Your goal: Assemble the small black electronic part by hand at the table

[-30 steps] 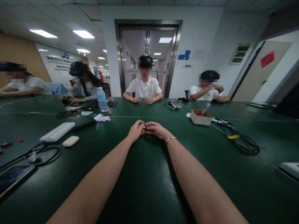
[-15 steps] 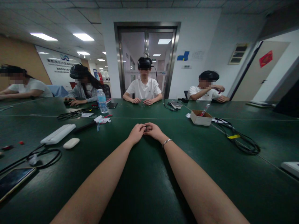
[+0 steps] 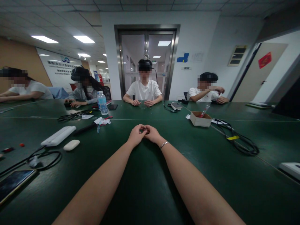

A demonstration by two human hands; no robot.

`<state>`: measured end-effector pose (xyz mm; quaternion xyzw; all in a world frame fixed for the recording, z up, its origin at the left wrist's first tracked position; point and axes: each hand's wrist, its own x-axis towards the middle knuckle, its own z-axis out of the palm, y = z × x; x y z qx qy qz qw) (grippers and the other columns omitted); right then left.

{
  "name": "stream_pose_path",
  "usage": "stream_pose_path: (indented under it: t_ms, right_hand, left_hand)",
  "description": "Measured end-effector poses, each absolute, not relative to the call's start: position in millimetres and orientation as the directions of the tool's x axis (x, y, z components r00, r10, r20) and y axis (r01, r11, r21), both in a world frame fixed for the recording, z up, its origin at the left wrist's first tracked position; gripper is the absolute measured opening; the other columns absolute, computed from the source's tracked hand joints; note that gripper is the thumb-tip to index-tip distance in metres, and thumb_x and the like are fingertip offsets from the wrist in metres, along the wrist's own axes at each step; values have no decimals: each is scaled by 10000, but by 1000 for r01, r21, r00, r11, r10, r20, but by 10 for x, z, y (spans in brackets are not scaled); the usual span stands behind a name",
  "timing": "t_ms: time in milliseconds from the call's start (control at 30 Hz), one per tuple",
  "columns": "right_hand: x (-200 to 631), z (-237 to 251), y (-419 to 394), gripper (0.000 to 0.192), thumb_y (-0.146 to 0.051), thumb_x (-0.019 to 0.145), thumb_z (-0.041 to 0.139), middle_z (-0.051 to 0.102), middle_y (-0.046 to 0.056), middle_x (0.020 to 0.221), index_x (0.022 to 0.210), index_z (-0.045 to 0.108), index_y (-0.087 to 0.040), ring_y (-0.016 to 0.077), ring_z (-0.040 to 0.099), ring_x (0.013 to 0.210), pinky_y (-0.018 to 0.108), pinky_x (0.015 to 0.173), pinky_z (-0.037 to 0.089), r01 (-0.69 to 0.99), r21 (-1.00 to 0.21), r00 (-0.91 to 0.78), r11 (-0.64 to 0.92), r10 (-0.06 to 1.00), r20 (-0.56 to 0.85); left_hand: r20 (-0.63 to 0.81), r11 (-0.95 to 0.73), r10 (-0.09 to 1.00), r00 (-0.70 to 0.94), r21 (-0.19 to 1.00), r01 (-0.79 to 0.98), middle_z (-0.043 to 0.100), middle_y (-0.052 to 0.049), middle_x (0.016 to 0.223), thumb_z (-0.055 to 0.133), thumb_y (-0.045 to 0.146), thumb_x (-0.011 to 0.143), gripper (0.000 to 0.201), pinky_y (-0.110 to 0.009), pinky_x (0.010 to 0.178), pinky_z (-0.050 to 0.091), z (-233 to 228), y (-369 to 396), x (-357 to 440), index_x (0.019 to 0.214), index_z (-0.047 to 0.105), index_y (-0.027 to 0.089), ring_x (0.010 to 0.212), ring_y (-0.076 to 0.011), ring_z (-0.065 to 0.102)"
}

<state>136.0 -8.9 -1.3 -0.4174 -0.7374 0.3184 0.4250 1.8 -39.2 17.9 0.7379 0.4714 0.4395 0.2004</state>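
Observation:
Both hands meet over the middle of the green table, their fingertips together. My left hand is closed, fingers curled and thumb pressing in towards the other hand. My right hand is closed too, with a silver bracelet on its wrist. A small dark thing shows a little between the fingertips; the fingers cover most of it, and its kind cannot be made out.
Left lie a white power bank, a white earbud case, a phone and cables. A water bottle stands farther back. A small box and coiled black cable lie right. Several people with headsets sit across.
My left thumb has shifted in towards the right hand, and the small dark thing is more covered now. My right wrist has moved slightly left.

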Motion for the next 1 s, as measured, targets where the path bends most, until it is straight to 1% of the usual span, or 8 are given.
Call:
stream_pose_path:
  t_ms: [200,367,467,533,600,767,867,1000]
  right_hand:
    - [1351,72,-168,363,-104,580,677,613,-4,803,932,601,-150,135,556,700,233,652,442,438,-764,-308,475,877,369]
    - [1354,64,-185,394,-120,604,671,598,-7,809,989,606,-171,123,537,695,233,666,429,466,-741,-295,484,874,385]
    - [1358,47,-183,444,-143,614,682,574,-21,769,1046,591,-186,112,517,658,225,635,420,459,-751,-294,474,879,375]
    - [1361,48,-187,473,-159,608,700,545,-34,721,1066,584,-185,109,497,628,219,602,410,465,-761,-290,453,890,353]
    - [1363,60,-194,480,-177,597,721,515,-45,686,1059,589,-189,110,485,623,219,594,403,482,-757,-284,442,896,342]
    - [1366,99,-218,494,-225,574,763,515,-38,723,1042,604,-202,125,504,682,240,656,417,511,-751,-278,417,908,315]
    - [1363,115,-239,479,-237,585,759,540,-25,771,1039,608,-210,137,522,722,257,686,426,531,-754,-263,388,921,289]
    - [1352,132,-277,458,-229,597,752,561,-10,809,1033,612,-207,147,537,754,273,714,435,553,-750,-236,363,931,277]
  left_hand:
    - [463,-474,871,164,702,532,554,-11,878,590,311,748,180,-240,619,421,144,-370,1,886,572,198,609,-88,482]
    - [373,-360,925,68,810,462,545,-39,937,671,359,677,486,-261,631,447,70,-320,10,1076,452,189,616,-95,509]
    - [323,-282,946,8,814,508,470,-115,1087,707,443,611,730,-310,769,458,113,-319,1,1192,368,159,832,-164,556]
    - [233,-199,972,18,788,582,399,-162,1179,641,516,647,776,-337,870,422,197,-387,-58,1246,324,138,1014,-219,514]
    - [109,-116,993,56,695,709,361,-181,1231,537,555,708,733,-376,936,374,303,-539,-194,1270,320,137,1121,-262,451]
    - [-86,-108,988,128,210,972,403,-132,1287,440,621,706,642,-579,928,289,527,-1169,-773,1258,425,292,1196,-397,330]
    - [-209,55,977,-35,93,994,340,-142,1372,375,621,738,683,-609,880,316,630,-1520,-1043,1336,340,295,1214,-434,300]
    - [-287,172,946,-151,48,984,348,-146,1383,416,585,733,711,-536,900,351,708,-1878,-1230,1356,319,258,1186,-408,377]
